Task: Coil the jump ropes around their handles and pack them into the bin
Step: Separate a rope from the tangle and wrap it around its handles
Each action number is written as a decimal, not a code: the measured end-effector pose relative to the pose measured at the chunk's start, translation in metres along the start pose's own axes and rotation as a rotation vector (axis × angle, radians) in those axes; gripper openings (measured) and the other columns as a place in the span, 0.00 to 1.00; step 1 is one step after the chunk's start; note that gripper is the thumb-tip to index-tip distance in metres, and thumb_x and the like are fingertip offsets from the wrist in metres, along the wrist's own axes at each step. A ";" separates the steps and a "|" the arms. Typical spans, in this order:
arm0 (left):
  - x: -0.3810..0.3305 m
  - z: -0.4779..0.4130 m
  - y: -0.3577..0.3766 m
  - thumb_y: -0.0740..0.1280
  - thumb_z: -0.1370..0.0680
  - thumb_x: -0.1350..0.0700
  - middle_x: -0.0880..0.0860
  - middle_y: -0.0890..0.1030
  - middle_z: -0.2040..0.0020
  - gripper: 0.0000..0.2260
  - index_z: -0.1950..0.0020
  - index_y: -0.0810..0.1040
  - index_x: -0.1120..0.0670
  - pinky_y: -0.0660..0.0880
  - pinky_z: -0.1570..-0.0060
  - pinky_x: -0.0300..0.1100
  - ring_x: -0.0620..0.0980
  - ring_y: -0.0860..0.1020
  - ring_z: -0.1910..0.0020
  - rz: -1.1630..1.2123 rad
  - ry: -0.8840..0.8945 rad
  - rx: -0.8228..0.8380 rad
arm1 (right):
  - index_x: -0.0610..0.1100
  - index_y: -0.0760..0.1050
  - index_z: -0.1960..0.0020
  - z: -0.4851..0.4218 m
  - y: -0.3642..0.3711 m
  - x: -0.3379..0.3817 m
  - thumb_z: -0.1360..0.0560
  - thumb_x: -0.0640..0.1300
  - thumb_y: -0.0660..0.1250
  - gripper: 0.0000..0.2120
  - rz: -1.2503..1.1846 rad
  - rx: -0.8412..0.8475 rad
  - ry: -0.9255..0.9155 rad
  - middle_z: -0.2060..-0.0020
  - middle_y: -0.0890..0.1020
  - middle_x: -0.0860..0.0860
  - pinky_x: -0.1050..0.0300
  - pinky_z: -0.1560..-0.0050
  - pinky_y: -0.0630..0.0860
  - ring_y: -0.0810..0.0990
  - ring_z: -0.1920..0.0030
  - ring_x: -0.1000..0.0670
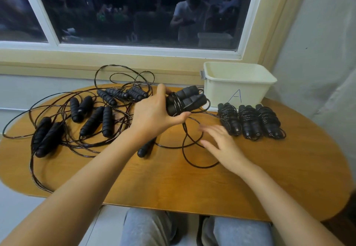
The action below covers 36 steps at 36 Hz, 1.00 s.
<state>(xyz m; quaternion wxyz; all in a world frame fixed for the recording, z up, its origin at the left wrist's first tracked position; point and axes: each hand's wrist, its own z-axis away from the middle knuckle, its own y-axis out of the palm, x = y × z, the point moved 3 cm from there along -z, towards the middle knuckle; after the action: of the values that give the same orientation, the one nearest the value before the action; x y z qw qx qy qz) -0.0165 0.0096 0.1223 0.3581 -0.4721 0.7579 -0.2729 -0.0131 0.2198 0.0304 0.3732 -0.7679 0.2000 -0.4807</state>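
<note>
Left hand [154, 114] grips a part-coiled handle pair [185, 101]; open right hand [221, 145] hovers by its slack cord [189, 155], seemingly due for winding next.

our left hand [154, 114] grips paired handles [185, 101], rope partly wound round them | our right hand [221, 145] spread flat, blurred, above the loose rope [203, 167] | three coiled ropes [250, 120] side by side just before the bin [238, 83] | we see tangled ropes [86, 114] across the table's [192, 188] left

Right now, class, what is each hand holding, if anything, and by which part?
The left hand holds the paired rope handles at their cord-wrapped end; the right hand, blurred, seems empty.
</note>
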 end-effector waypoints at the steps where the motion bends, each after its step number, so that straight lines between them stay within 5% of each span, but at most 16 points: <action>1: -0.005 0.000 0.000 0.70 0.30 0.33 0.42 0.73 0.56 0.32 0.39 0.69 0.55 0.63 0.70 0.36 0.45 0.77 0.61 0.005 0.010 0.001 | 0.51 0.66 0.26 -0.003 0.006 0.009 0.19 0.49 0.63 0.22 -0.079 0.033 0.009 0.31 0.67 0.61 0.60 0.28 0.59 0.61 0.29 0.62; 4: -0.016 0.002 0.000 0.71 0.31 0.34 0.41 0.73 0.58 0.31 0.40 0.70 0.55 0.63 0.68 0.40 0.48 0.79 0.62 0.030 0.049 -0.008 | 0.54 0.66 0.28 -0.010 0.026 0.026 0.19 0.50 0.64 0.21 -0.278 0.141 0.039 0.32 0.69 0.62 0.65 0.32 0.61 0.65 0.31 0.63; 7: -0.014 0.003 -0.004 0.71 0.32 0.34 0.41 0.74 0.58 0.32 0.39 0.71 0.56 0.63 0.69 0.38 0.45 0.76 0.63 0.055 0.089 -0.023 | 0.51 0.77 0.47 -0.011 0.032 0.025 0.19 0.44 0.63 0.05 -0.434 0.165 0.059 0.53 0.83 0.56 0.63 0.41 0.72 0.79 0.47 0.59; 11: 0.001 0.009 -0.011 0.65 0.32 0.30 0.41 0.74 0.57 0.34 0.41 0.72 0.57 0.61 0.68 0.27 0.40 0.72 0.63 0.070 0.163 -0.008 | 0.47 0.77 0.63 -0.003 0.008 0.008 0.25 0.52 0.64 0.12 -0.486 0.142 0.070 0.68 0.81 0.56 0.65 0.51 0.73 0.78 0.61 0.59; 18: 0.017 0.023 -0.009 0.64 0.33 0.30 0.49 0.82 0.56 0.34 0.42 0.73 0.58 0.75 0.67 0.42 0.48 0.82 0.60 0.124 0.272 -0.047 | 0.45 0.76 0.61 -0.008 -0.019 -0.021 0.25 0.56 0.61 0.16 -0.405 0.401 0.198 0.69 0.80 0.57 0.53 0.31 0.63 0.81 0.57 0.59; 22: 0.013 0.027 -0.007 0.64 0.32 0.30 0.49 0.82 0.57 0.33 0.42 0.74 0.57 0.76 0.66 0.41 0.48 0.82 0.60 0.100 0.388 -0.036 | 0.44 0.73 0.63 -0.019 -0.033 -0.026 0.21 0.50 0.61 0.15 -0.478 0.429 0.309 0.71 0.76 0.54 0.62 0.49 0.78 0.82 0.53 0.41; 26: -0.002 0.032 0.001 0.63 0.31 0.29 0.49 0.82 0.57 0.32 0.43 0.72 0.55 0.76 0.61 0.42 0.49 0.81 0.59 0.030 0.552 -0.001 | 0.43 0.75 0.63 -0.043 -0.044 -0.015 0.18 0.43 0.60 0.15 -0.343 0.334 0.340 0.72 0.73 0.52 0.72 0.70 0.70 0.76 0.70 0.57; 30: -0.015 0.036 0.011 0.62 0.29 0.31 0.49 0.81 0.58 0.30 0.46 0.75 0.56 0.76 0.63 0.43 0.49 0.79 0.62 -0.084 0.669 0.030 | 0.45 0.76 0.62 -0.065 -0.050 0.004 0.19 0.47 0.62 0.14 -0.333 0.251 0.314 0.73 0.72 0.55 0.70 0.70 0.73 0.72 0.74 0.60; 33: -0.016 0.037 0.017 0.62 0.29 0.30 0.49 0.80 0.59 0.29 0.47 0.73 0.56 0.75 0.64 0.43 0.50 0.79 0.63 -0.174 0.660 0.065 | 0.44 0.78 0.59 -0.072 -0.051 0.019 0.20 0.48 0.63 0.12 -0.342 0.156 0.271 0.70 0.74 0.53 0.66 0.61 0.80 0.75 0.68 0.58; 36: -0.013 0.037 0.023 0.66 0.31 0.32 0.50 0.80 0.62 0.28 0.50 0.73 0.56 0.73 0.68 0.42 0.51 0.78 0.66 -0.252 0.610 0.084 | 0.48 0.78 0.61 -0.067 -0.053 0.042 0.19 0.50 0.64 0.13 -0.266 0.085 0.165 0.67 0.78 0.49 0.73 0.61 0.75 0.79 0.60 0.53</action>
<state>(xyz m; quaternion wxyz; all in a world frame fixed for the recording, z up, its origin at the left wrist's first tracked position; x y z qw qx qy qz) 0.0049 0.0279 0.0867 0.0973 -0.4435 0.7540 -0.4747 -0.0557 0.2008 0.1133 0.3208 -0.7291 0.1060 -0.5952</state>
